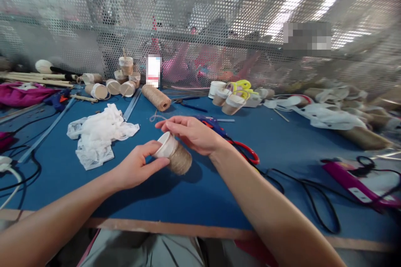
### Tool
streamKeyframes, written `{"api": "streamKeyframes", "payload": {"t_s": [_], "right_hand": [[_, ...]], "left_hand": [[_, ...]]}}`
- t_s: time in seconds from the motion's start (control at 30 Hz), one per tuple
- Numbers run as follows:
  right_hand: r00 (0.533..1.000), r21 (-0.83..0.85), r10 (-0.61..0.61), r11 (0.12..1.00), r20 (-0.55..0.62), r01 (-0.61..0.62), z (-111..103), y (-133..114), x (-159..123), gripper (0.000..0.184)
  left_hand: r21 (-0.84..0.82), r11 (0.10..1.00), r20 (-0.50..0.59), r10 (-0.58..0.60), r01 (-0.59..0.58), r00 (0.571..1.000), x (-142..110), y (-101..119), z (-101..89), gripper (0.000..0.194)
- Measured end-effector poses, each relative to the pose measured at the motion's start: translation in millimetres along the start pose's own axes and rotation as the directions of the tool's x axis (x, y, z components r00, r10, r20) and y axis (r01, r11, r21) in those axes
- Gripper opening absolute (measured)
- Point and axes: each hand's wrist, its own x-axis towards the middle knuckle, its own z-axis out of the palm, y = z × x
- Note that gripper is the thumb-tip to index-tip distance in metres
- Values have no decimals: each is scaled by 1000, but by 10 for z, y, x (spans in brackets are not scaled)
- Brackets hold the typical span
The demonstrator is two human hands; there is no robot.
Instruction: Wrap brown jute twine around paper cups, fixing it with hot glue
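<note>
Forearms [266, 200] in front, a twine-wrapped cup [180, 160] between two hands

Both forearms run off the lower border, and a grey-clad lap [140, 252] shows only partly past the wooden near edge of the table [203, 228]. A strip of blue tabletop lies between that edge and the cup, which tilts with its white mouth up and leftward. The left hand [138, 164] grips it by the rim, thumb outside; its other fingertips are hard to make out. The right hand [194, 133] bends over the rim, fingertips close together; whether they pinch the loose strand [158, 117] beside them, I cannot tell.

The right wrist and forearm partly hide a blue glue gun [211, 124] and a red-handled tool [253, 156]. Black cords [303, 182] and a purple power strip [341, 178] crowd the right side; crumpled white lace [100, 131] lies near the left hand. More blue tabletop stretches from the tool to a blurred heap [332, 114]. Farther back are a twine roll [155, 97], grouped cups [126, 66] and a mesh screen [200, 16], the shapes beyond it unreadable.
</note>
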Motion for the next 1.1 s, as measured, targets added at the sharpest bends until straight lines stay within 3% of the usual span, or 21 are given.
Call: {"api": "streamKeyframes", "payload": {"t_s": [0.1, 0.33, 0.5, 1.1], "right_hand": [[994, 167, -13, 985, -105, 31, -53, 2, -97, 19], [960, 92, -33, 994, -279, 61, -111, 24, -295, 20], [952, 55, -68, 995, -298, 88, -86, 34, -370, 21], [956, -60, -29, 998, -292, 12, -83, 72, -386, 26]], "left_hand": [[-64, 996, 5, -60, 60, 998, -14, 10, -6, 20], [-183, 978, 43, -91, 98, 995, -38, 0, 19, 23], [-179, 976, 50, -114, 121, 992, -52, -9, 16, 23], [-150, 977, 48, -145, 150, 988, -53, 27, 12, 22]]}}
